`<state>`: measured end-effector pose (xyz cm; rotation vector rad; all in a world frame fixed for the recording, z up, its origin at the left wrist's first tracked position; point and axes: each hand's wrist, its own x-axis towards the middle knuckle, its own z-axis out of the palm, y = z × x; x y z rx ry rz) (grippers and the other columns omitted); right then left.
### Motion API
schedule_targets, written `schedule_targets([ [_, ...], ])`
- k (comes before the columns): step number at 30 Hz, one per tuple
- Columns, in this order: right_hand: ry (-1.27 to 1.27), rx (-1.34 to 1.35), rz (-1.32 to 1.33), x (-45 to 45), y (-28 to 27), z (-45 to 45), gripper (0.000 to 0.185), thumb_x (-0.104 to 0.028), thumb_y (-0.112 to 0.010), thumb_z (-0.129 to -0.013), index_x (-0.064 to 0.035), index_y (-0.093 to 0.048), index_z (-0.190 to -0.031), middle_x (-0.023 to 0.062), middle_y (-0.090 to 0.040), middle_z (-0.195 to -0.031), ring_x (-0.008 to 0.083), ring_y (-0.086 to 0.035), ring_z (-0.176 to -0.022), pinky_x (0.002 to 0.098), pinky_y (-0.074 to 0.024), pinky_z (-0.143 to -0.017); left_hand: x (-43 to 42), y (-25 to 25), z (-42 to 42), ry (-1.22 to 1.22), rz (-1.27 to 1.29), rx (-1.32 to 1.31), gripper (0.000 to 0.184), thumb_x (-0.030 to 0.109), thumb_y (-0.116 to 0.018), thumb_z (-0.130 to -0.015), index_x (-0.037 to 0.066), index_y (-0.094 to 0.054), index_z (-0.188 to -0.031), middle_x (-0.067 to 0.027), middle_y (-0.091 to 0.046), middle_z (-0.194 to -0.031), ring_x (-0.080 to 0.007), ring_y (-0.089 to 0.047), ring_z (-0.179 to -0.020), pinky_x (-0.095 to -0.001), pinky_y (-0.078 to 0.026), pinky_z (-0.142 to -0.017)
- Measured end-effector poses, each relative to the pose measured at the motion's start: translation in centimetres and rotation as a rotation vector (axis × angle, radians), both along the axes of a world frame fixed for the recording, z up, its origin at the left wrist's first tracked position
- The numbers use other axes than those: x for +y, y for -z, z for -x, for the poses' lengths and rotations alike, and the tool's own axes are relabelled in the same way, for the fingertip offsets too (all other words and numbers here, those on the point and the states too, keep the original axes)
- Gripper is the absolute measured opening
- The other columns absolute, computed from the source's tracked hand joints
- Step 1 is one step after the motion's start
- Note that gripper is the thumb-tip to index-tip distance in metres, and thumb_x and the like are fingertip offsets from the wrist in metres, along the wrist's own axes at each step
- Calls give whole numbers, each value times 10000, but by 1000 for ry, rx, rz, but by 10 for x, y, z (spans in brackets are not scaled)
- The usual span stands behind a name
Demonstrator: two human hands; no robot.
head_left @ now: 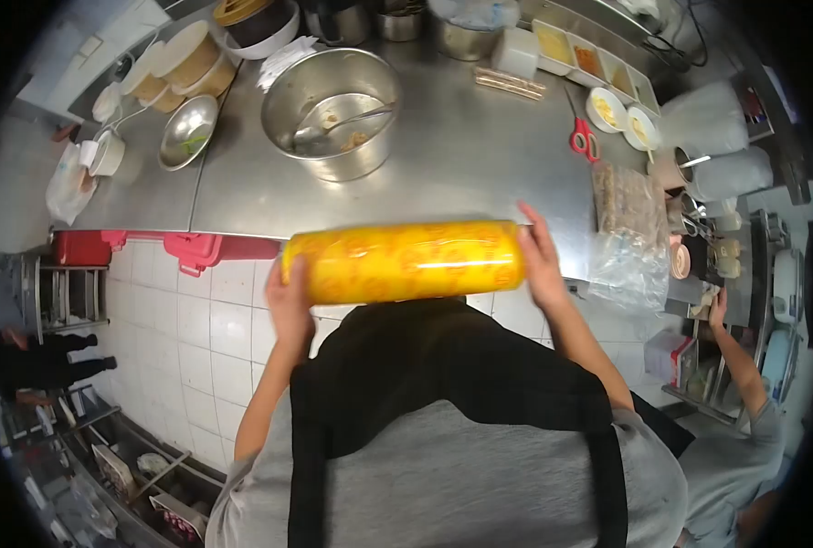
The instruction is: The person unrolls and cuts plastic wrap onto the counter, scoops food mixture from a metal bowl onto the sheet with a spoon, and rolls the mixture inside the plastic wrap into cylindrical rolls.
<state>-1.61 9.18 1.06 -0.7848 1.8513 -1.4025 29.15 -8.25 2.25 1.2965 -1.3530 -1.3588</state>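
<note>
A thick yellow roll of plastic wrap [406, 263] with reddish printing lies level across my body, just off the front edge of the steel table [461, 183]. At its left end, my left hand [290, 297] is closed around it. My right hand [542, 260] presses against the other end, its fingers pointing up past the rim. Beyond the roll, a deep steel bowl [288, 91] stands on the table with a spoon [343, 121] and some food scraps inside.
Red-handled scissors [585, 142] lie at the right, near two small white bowls [607, 110] and a bagged stack [628, 205]. A shallow steel bowl [187, 132] and lidded tubs [187, 55] stand left. Another person's arm [740, 352] reaches in at right; a dark-clothed person [41, 361] is far left.
</note>
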Motion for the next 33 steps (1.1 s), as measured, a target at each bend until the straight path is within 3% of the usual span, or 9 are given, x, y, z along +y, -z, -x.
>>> schedule_targets([
  [3, 3, -1, -61, 42, -12, 50, 456, -298, -510, -983, -114, -458, -1397, 53, -517, -1117, 121, -499, -967, 265, -396, -926, 6, 13, 54, 238, -48, 242, 226, 230, -581, -957, 10, -573, -1007, -20, -604, -924, -71, -517, -829, -243, -440, -757],
  [6, 123, 147, -114, 65, -22, 72, 450, -283, -642, -899, -120, -550, -1309, 103, -539, -1139, 204, -544, -1044, 315, -425, -932, 9, 30, 78, 314, -41, 321, 183, 196, -558, -969, 17, -549, -1009, -22, -601, -944, -73, -528, -838, -244, -446, -777],
  [10, -112, 634, 19, 67, -52, 58, 518, -292, -777, -735, -122, -632, -1202, 131, -527, -1193, 294, -458, -1195, 409, -380, -994, 12, 32, 88, 337, -54, 300, 182, 195, -519, -992, 20, -556, -1021, -27, -617, -949, -73, -558, -847, -241, -457, -790],
  [13, -150, 1000, -12, 42, -61, 36, 467, -288, -785, -717, -135, -662, -1140, 106, -539, -1199, 296, -478, -1163, 422, -359, -977, 7, 27, 93, 333, -72, 303, 195, 202, -496, -1006, 19, -562, -1023, -28, -626, -943, -67, -568, -839, -238, -463, -784],
  [18, -185, 1108, 24, -1, -55, 23, 224, -191, -724, -761, -126, -651, -963, 50, -591, -1057, 272, -514, -1043, 420, -349, -898, 2, 41, 88, 278, 12, 260, 255, 212, -598, -946, 14, -545, -1097, -74, -605, -1053, -131, -561, -951, -291, -441, -871],
  [21, -167, 1092, -1, -19, -52, 31, 146, -150, -687, -787, -108, -615, -907, 39, -600, -992, 260, -521, -1000, 425, -351, -870, 19, -20, 108, 194, 972, -342, 455, 229, -722, -815, 31, -530, -1177, -129, -550, -1171, -237, -510, -1090, -376, -385, -951],
  [23, -152, 1093, -12, -28, -54, 34, 139, -141, -678, -793, -101, -601, -902, 38, -601, -974, 255, -523, -991, 427, -353, -863, 24, -44, 132, 511, 1074, -485, 617, 256, -779, -691, 60, -530, -1221, -149, -493, -1242, -326, -434, -1180, -435, -331, -987],
  [28, -172, 1116, 111, -30, -55, 23, 155, -142, -678, -794, -107, -608, -928, 29, -609, -958, 253, -533, -983, 428, -363, -860, 11, -27, 188, 631, 1066, -604, 289, 183, -707, -748, 103, -603, -1005, -69, -568, -914, -278, -560, -917, -393, -446, -802],
  [33, -134, 1283, -1, -12, -45, 41, 122, -135, -675, -795, -110, -647, -911, 34, -632, -893, 255, -572, -888, 419, -393, -821, 0, -30, 174, 725, 1263, -424, 124, 117, -653, -771, 94, -586, -873, -66, -556, -809, -260, -569, -780, -370, -479, -679],
])
